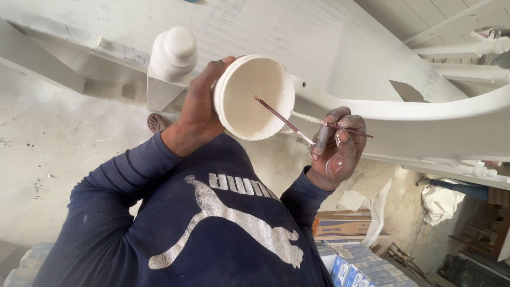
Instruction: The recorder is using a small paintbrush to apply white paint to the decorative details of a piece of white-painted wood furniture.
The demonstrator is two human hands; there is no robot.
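From the head view I look straight down over my dark blue long-sleeved shirt (212, 223) at both hands. My left hand (199, 109) wraps around the outside of a round white container (254, 98), thumb over the near rim and fingers curled out of sight round its far side, so the open mouth tips towards me. The inside is coated white all over.

My right hand (337, 149), smeared with white paint, pinches a thin reddish brush (297, 123) between thumb and forefinger, the other fingers curled loosely beneath. The brush runs from that hand leftwards, and its far end lies inside the container's mouth; I cannot tell whether the tip touches the wall.

Beyond the hands stands white-painted wooden furniture (372, 79): a broad flat panel, a curved rail sweeping to the right, and a rounded finial post (172, 53) just left of the container. A sandalled foot (156, 123) shows on the pale floor below the post. Low on the right lie cardboard boxes (342, 223) and crumpled white cloth (441, 202).
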